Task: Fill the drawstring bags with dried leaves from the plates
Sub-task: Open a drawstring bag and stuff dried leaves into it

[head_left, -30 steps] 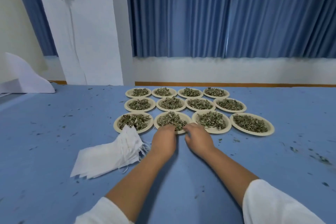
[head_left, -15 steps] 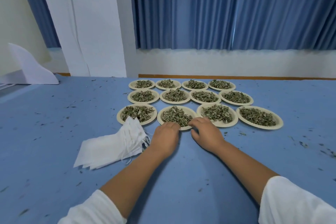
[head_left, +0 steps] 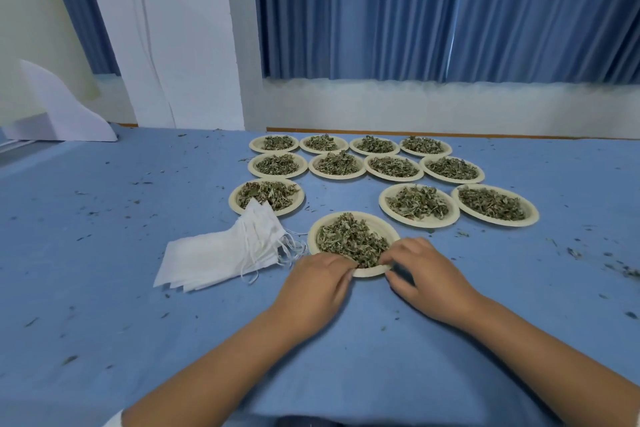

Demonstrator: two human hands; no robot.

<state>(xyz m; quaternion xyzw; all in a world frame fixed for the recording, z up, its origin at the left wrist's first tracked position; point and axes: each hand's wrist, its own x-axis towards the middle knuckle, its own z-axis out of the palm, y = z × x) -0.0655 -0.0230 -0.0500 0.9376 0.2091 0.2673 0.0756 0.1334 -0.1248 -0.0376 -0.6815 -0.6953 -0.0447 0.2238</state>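
Drawstring bags (head_left: 221,253) lie stacked flat on the blue table (head_left: 138,340), just left of the nearest plate (head_left: 382,222) of dried leaves (head_left: 349,239). Left hand (head_left: 317,282) and right hand (head_left: 427,276) both pinch its near rim, fingers (head_left: 343,267) curled. Tilt it unevenly and the leaves will probably spill onto the table.

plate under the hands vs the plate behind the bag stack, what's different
The near plate sits forward of the rows; the left plate lies in the front row. The left hand and right hand grip the near plate's rim; bags overlap the left plate's. Both hold dried leaves.
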